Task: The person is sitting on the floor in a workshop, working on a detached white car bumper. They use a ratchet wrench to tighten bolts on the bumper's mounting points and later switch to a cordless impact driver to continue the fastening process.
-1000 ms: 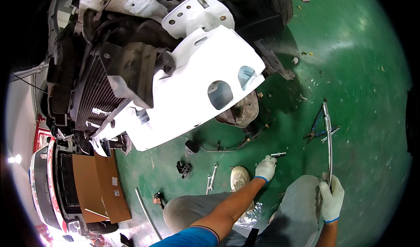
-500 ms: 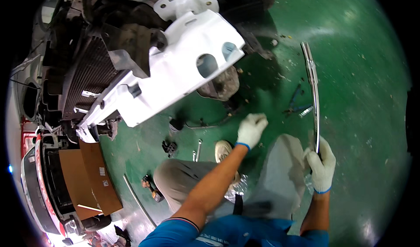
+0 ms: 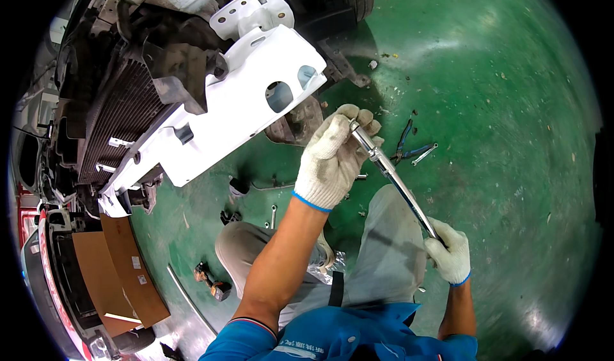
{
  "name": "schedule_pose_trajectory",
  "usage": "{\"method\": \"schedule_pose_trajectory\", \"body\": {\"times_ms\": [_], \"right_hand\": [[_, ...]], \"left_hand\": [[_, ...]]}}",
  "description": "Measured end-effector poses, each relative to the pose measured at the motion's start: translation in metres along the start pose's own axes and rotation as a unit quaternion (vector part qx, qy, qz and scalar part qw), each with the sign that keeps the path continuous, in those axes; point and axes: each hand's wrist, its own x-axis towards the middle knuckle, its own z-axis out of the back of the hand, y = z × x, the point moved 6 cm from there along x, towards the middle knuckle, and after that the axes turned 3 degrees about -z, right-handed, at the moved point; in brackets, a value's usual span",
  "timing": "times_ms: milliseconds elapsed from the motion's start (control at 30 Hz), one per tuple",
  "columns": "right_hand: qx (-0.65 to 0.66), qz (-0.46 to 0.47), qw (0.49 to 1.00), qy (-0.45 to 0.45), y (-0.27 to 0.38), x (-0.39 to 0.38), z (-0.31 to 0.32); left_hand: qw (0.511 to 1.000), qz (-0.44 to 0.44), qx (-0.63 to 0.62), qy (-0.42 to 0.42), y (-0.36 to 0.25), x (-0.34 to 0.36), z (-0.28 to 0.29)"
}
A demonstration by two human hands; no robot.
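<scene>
A long chrome ratchet wrench [image 3: 396, 182] runs slantwise between both gloved hands. My left hand [image 3: 336, 156], in a white knit glove with a blue cuff, is closed round the tool's head end, up near the white bumper beam [image 3: 236, 105] of the stripped car front. My right hand [image 3: 448, 252], gloved the same way, grips the handle end low on the right, above my grey trouser leg. The tool's head is hidden inside the left glove.
The car's radiator [image 3: 121, 118] and dark engine parts fill the upper left. Blue-handled pliers [image 3: 404, 140] and a small wrench [image 3: 425, 154] lie on the green floor. A spanner [image 3: 273, 216], small dark parts [image 3: 211, 281] and brown cardboard [image 3: 118, 271] lie at the left.
My left hand rose from the floor and closed round the wrench's head end. My right hand swung the long tool from upright to a slant across my lap.
</scene>
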Motion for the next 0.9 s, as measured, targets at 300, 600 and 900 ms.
{"method": "schedule_pose_trajectory", "body": {"times_ms": [300, 600, 900], "right_hand": [[0.081, -0.112, 0.984, 0.11, 0.002, 0.0, -0.003], [0.033, -0.037, 0.997, 0.067, 0.026, 0.001, -0.02], [0.129, -0.103, 0.98, 0.112, 0.058, -0.002, -0.027]], "left_hand": [[0.993, 0.004, 0.116, 0.03, -0.02, -0.006, 0.0], [0.976, -0.013, 0.193, -0.099, -0.042, -0.017, 0.016], [0.99, -0.02, 0.111, -0.084, -0.045, -0.001, 0.005]]}}
